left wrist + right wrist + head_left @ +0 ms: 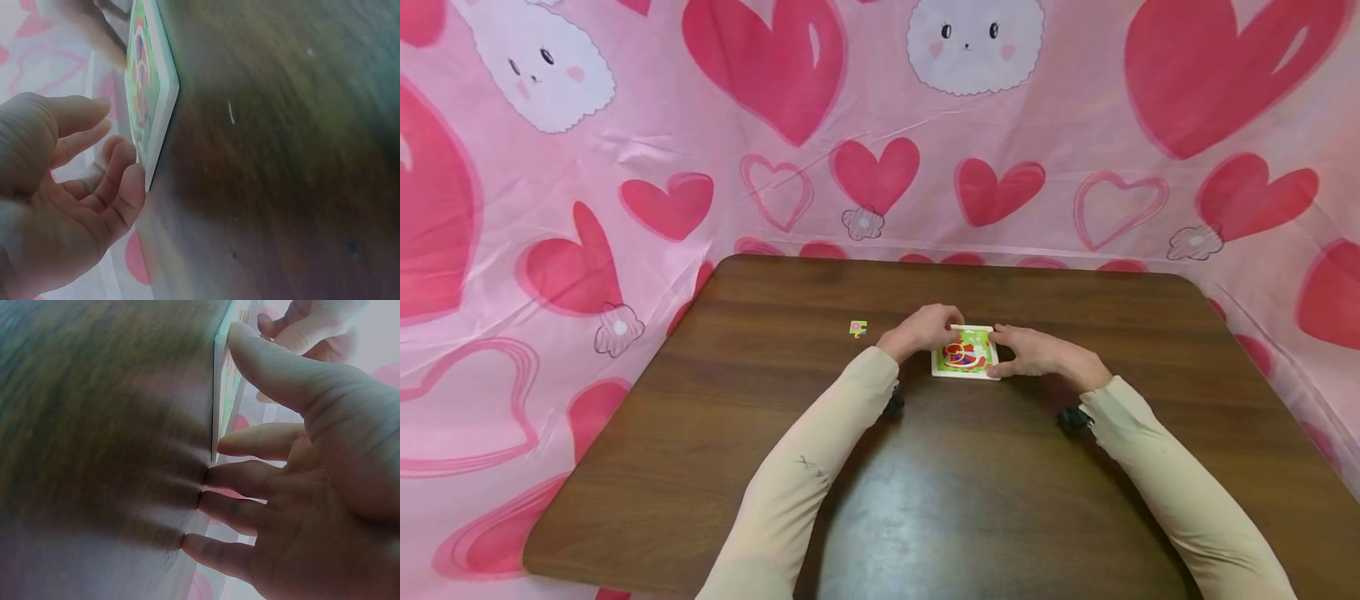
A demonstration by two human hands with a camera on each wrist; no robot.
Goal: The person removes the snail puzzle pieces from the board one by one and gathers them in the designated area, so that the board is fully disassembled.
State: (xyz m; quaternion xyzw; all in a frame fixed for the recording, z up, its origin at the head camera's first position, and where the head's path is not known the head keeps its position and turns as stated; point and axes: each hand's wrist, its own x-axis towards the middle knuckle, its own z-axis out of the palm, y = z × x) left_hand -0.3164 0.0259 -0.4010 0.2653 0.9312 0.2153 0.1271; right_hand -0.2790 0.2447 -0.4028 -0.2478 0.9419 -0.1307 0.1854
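A small square jigsaw puzzle board [966, 374] with a white border and a bright green, red and blue picture lies flat on the table. My left hand [928, 327] is over its far left corner, with loosely bent fingers; the left wrist view has the fingertips [132, 181] right at the white rim and the thumb apart from them. At the right side is my right hand [1037, 350], its thumb [250, 347] resting on the board's near corner and its index finger at the far corner. The other right fingers [228, 512] reach down to the tabletop, spread and nearly straight.
Left of the board lies one loose jigsaw piece [858, 327], green with pink. All this is on a brown wooden table [737, 417] with rounded corners. A pink cloth [820, 183] printed with hearts hangs behind and beside it. Both wrists carry dark devices [1073, 420].
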